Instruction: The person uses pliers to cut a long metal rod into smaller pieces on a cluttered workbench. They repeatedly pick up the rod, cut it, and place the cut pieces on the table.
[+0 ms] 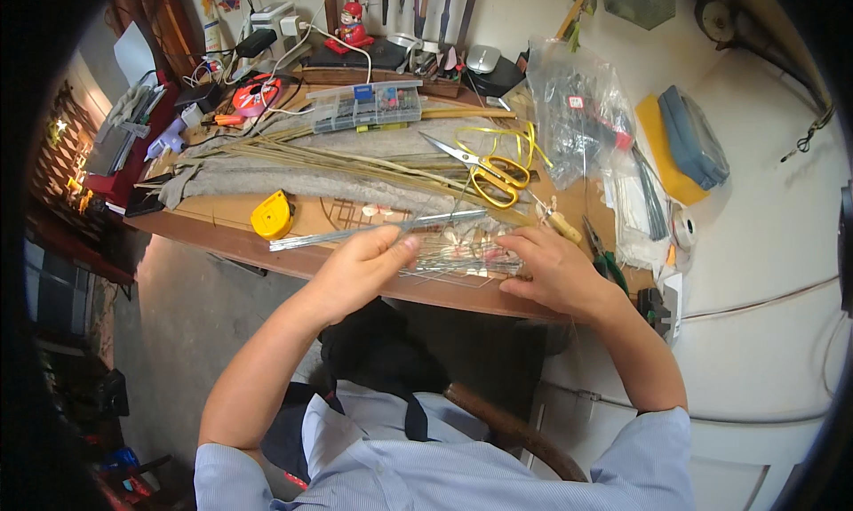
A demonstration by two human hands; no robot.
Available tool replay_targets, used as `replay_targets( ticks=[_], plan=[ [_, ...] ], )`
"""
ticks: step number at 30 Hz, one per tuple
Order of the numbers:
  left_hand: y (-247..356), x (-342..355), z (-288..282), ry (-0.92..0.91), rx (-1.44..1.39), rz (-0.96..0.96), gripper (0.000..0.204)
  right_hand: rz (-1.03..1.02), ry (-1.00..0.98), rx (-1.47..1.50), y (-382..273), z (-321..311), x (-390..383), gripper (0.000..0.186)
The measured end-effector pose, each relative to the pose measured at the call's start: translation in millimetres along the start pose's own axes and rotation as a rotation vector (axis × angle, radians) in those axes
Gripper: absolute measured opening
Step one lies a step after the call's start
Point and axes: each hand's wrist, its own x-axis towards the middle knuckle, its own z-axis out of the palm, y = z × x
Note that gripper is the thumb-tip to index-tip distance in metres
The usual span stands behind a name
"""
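Many thin silvery metal wires (pixel 462 260) lie loosely side by side along the near edge of the table, between my two hands. My left hand (pixel 360 271) is at their left end, thumb and forefinger closed together on some of them. Around the right ends curves my right hand (pixel 560 275), its thumb and fingers apart. A tighter bundle of grey wires (pixel 324 237) runs behind my left hand. Just beyond my right fingers are a wooden-handled tool (pixel 562 227) and green-handled pliers (pixel 609 267). Gold-handled scissors (pixel 493 178) lie open behind the wires.
A yellow tape measure (pixel 273 216) sits left of my hands. Long bamboo strips (pixel 329 160) lie across grey cloth. Farther back stand a compartment box (pixel 366 107) and a clear plastic bag (pixel 577 111). The table's near edge (pixel 213 243) runs below my wrists.
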Motion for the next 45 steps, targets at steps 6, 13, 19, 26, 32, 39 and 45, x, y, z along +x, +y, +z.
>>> replay_targets(
  ticks=[6,13,19,26,32,39,45],
  plan=[
    [2,-13,-4,-0.063,-0.302,-0.292,0.033,-0.165,-0.079,0.041,-6,5,9,0.019],
    [-22,-14,2,0.093,-0.473,-0.164,0.031,-0.261,-0.11,0.026,-6,19,14,0.01],
    [-25,-21,-7,0.165,-0.561,-0.201,0.03,-0.347,-0.107,-0.106,-11,20,21,0.011],
    [-31,-47,-5,0.226,-0.63,-0.205,0.03,-0.301,-0.21,-0.01,-10,16,30,0.015],
    [-42,-51,-1,0.217,-0.683,-0.204,0.032,-0.258,-0.323,0.031,-16,1,33,0.014],
    [-36,-51,0,0.242,-0.674,-0.203,0.031,-0.43,-0.363,-0.241,-23,2,39,0.013],
    [-37,-56,1,0.221,-0.696,-0.209,0.031,-0.516,-0.329,-0.357,-27,0,36,0.011]
  ],
)
